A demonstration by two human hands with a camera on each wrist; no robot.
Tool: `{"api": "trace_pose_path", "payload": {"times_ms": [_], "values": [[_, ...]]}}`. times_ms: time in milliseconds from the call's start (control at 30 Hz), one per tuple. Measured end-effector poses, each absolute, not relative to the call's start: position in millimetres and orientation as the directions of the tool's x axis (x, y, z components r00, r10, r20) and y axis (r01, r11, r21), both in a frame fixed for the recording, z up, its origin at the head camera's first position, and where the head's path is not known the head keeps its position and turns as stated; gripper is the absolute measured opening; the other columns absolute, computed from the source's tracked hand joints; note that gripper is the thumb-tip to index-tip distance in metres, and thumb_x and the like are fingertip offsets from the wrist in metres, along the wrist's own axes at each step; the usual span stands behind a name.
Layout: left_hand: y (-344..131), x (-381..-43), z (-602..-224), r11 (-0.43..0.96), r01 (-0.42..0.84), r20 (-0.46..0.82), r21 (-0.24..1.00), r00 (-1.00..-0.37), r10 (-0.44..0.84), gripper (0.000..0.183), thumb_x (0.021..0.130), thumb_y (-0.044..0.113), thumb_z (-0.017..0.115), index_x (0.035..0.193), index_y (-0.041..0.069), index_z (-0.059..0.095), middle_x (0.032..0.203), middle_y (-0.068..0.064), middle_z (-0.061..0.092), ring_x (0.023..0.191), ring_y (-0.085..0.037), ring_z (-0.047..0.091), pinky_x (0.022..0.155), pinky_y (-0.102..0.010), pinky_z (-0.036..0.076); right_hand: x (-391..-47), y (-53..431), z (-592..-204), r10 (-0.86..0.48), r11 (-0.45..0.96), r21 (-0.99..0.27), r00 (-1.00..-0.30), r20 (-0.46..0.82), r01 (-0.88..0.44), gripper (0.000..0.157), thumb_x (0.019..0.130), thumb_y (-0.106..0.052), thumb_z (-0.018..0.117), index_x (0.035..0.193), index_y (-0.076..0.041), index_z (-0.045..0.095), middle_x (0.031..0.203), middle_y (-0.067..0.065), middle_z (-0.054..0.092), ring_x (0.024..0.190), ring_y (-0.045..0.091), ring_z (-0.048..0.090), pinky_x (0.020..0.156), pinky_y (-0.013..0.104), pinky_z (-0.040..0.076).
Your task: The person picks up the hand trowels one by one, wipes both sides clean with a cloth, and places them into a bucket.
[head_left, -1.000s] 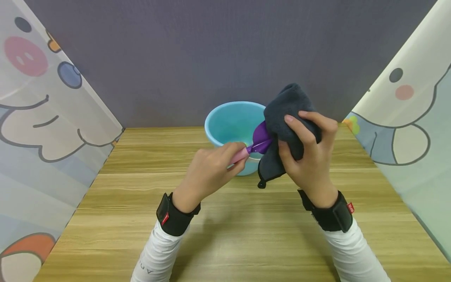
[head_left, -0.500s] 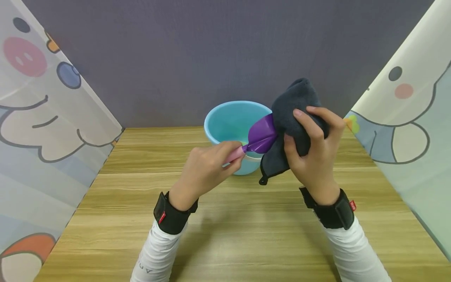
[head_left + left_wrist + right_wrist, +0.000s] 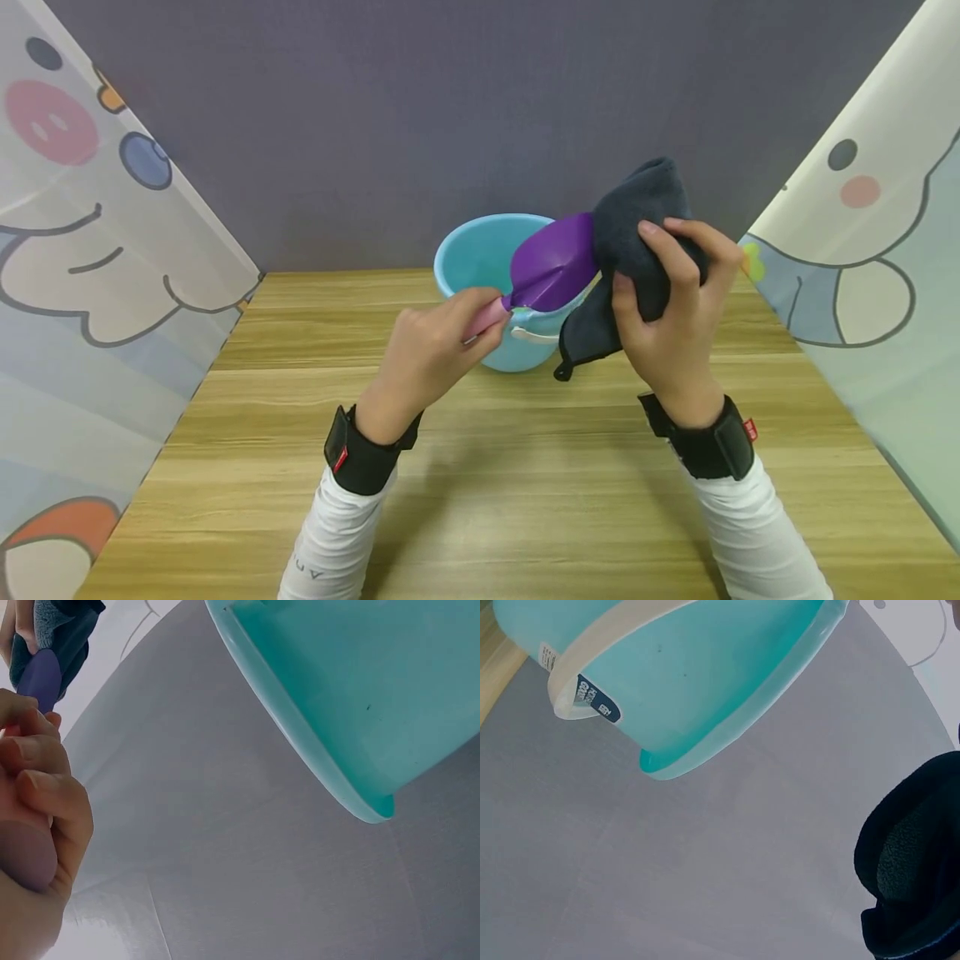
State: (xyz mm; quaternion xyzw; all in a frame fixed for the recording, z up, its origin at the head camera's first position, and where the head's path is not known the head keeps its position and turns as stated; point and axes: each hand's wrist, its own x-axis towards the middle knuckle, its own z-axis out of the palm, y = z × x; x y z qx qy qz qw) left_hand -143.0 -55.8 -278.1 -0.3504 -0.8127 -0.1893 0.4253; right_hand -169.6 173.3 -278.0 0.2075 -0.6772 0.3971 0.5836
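Observation:
In the head view my left hand (image 3: pixel 431 346) grips the pink handle of a small shovel (image 3: pixel 553 260). Its purple blade points up and to the right, and the blade's tip goes behind a dark grey cloth (image 3: pixel 641 221). My right hand (image 3: pixel 678 321) holds that bunched cloth, fingers bent over its near side; a corner with a black loop hangs down. Behind and below the shovel stands a light blue bucket (image 3: pixel 476 250). The left wrist view shows my curled fingers (image 3: pixel 56 799) round the handle. The cloth (image 3: pixel 904 859) is dark at the right wrist view's edge.
The bucket stands on a wood-grain table (image 3: pixel 480 492) near a grey back panel (image 3: pixel 375 133); its white handle (image 3: pixel 534 336) hangs at the front. Cartoon-printed sheets flank the table on the left (image 3: pixel 97 383) and right (image 3: pixel 862 258).
The cloth and my right hand have moved right and up. My left hand has shifted slightly left, the shovel has turned upward, and more of its purple blade shows outside the cloth.

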Motion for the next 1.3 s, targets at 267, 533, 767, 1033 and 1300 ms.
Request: {"api": "trace_pose_path", "payload": {"times_ms": [267,533,767,1033,1300], "values": [[-59,-143,-279,0.741,0.670,0.842,0.047,-0.425,0.332,0.018,0.081,0.014,0.069,0.094,0.001,0.069,0.071,-0.007,0.075,0.044,-0.013,0.058,0.037,-0.033,0.049,-172,177,-278,0.169,0.611,-0.303,-0.254,0.952,-0.731,0.036,0.081,-0.023,0.061,0.116,-0.013,0.062,0.117,0.032,0.050,0.115,0.035,0.044,0.094,0.054,0.041],[-62,-145,-278,0.825,0.536,0.798,0.179,-0.569,0.197,0.021,0.084,0.020,0.065,0.098,0.004,0.064,0.062,-0.008,0.068,0.041,-0.014,0.046,0.032,-0.030,0.030,-168,178,-280,0.098,0.645,-0.313,-0.330,0.939,-0.698,0.038,0.080,-0.020,0.062,0.118,-0.015,0.061,0.121,0.031,0.050,0.116,0.037,0.047,0.090,0.057,0.045],[-63,-146,-277,0.863,0.416,0.684,0.286,-0.720,0.120,0.026,0.078,0.017,0.060,0.102,0.006,0.058,0.061,-0.005,0.064,0.042,-0.015,0.042,0.036,-0.025,0.020,-168,178,-280,0.074,0.665,-0.299,-0.338,0.938,-0.684,0.039,0.081,-0.020,0.063,0.120,-0.015,0.060,0.122,0.030,0.050,0.116,0.038,0.047,0.091,0.058,0.045],[-67,-152,-267,0.863,0.413,0.638,0.290,-0.756,0.147,0.021,0.086,0.018,0.067,0.105,0.009,0.066,0.081,-0.008,0.074,0.056,-0.020,0.058,0.042,-0.038,0.045,-168,179,-276,0.040,0.693,-0.269,-0.337,0.941,-0.668,0.039,0.082,-0.021,0.063,0.121,-0.015,0.060,0.123,0.029,0.050,0.114,0.039,0.050,0.091,0.058,0.046],[-53,-186,-259,0.840,0.509,0.517,0.189,-0.779,0.355,0.019,0.086,0.021,0.071,0.087,0.002,0.065,0.081,-0.013,0.063,0.064,-0.023,0.056,0.058,-0.040,0.055,-166,177,-280,0.032,0.676,-0.263,-0.329,0.944,-0.688,0.039,0.082,-0.020,0.064,0.120,-0.012,0.061,0.121,0.030,0.052,0.112,0.041,0.050,0.090,0.058,0.045]]}}
